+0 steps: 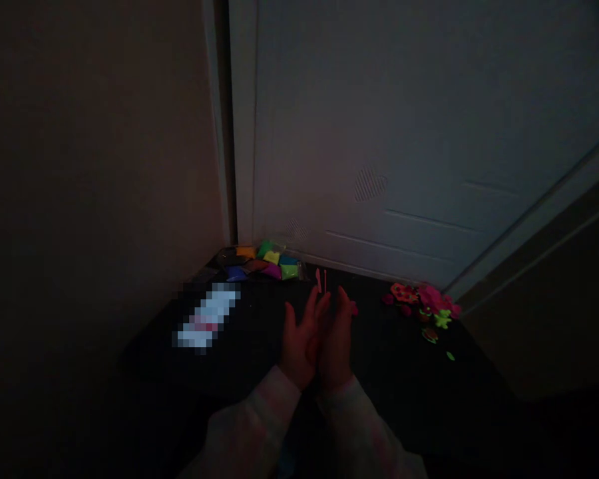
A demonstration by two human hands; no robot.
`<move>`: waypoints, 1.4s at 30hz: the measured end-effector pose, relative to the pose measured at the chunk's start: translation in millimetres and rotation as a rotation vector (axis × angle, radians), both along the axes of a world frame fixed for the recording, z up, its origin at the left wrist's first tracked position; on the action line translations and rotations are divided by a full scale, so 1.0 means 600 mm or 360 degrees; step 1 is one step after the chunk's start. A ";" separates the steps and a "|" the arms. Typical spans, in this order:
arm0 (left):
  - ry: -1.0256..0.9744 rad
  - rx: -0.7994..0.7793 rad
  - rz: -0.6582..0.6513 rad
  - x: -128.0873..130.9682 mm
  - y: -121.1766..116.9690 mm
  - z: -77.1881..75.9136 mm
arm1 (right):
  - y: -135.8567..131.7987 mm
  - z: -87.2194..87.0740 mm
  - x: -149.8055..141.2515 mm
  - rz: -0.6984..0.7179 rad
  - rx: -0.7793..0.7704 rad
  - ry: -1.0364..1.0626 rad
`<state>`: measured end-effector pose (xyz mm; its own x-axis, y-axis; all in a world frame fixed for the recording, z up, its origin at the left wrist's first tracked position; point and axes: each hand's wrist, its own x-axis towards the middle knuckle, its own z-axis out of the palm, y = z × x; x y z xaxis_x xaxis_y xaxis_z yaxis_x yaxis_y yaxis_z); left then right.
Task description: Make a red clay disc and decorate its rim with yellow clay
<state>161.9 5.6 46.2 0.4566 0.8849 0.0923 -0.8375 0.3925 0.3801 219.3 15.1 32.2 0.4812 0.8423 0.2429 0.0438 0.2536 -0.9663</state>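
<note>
In the dim middle of the head view my left hand [299, 342] and my right hand [337, 342] are raised with palms facing and wrists close together. The left fingers are stretched out and the thumb stands apart. My right fingers are straight and fairly close together. A reddish patch shows between the palms; whether it is a small lump or just skin, I cannot tell. Just beyond the fingertips lie two thin pink modelling tools [318, 279]. A small pink piece [354, 308] shows beside the right fingers.
Bags of coloured modelling clay [271, 269] sit at the back left of the black table [259, 339]. A blurred pale sheet [209, 316] lies left. Pink, orange and green shapes [432, 299] are heaped at right. A white door [329, 133] stands behind; a wall [94, 166] rises left.
</note>
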 end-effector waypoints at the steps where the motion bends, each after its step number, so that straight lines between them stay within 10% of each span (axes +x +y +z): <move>1: -0.0036 -0.0059 0.0016 -0.004 0.007 -0.002 | 0.001 -0.002 0.006 -0.0036 -0.0007 0.0009; 10: 0.0218 -0.0327 -0.0037 -0.024 0.068 -0.016 | -0.021 0.001 0.045 0.0709 -0.0057 -0.0659; 16: 0.0746 -0.0249 0.0182 -0.016 0.109 -0.044 | -0.005 -0.022 0.093 0.0678 -0.0611 -0.0831; 28: 0.1180 -0.0054 0.0859 -0.036 0.134 -0.072 | 0.084 -0.027 0.045 0.0142 -0.0610 -0.1527; 36: 0.1120 -0.0127 0.0896 -0.037 0.138 -0.072 | 0.073 -0.044 0.009 -0.0102 -0.0764 -0.2145; 42: 0.1074 -0.0126 0.0884 -0.044 0.129 -0.063 | 0.084 -0.031 0.027 0.0136 -0.0790 -0.1952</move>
<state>135.5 83.2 8.5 -0.1072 0.9878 -0.1133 -0.5215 0.0412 0.8522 235.3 65.3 13.7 0.1137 0.9838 0.1386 0.9508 -0.0674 -0.3023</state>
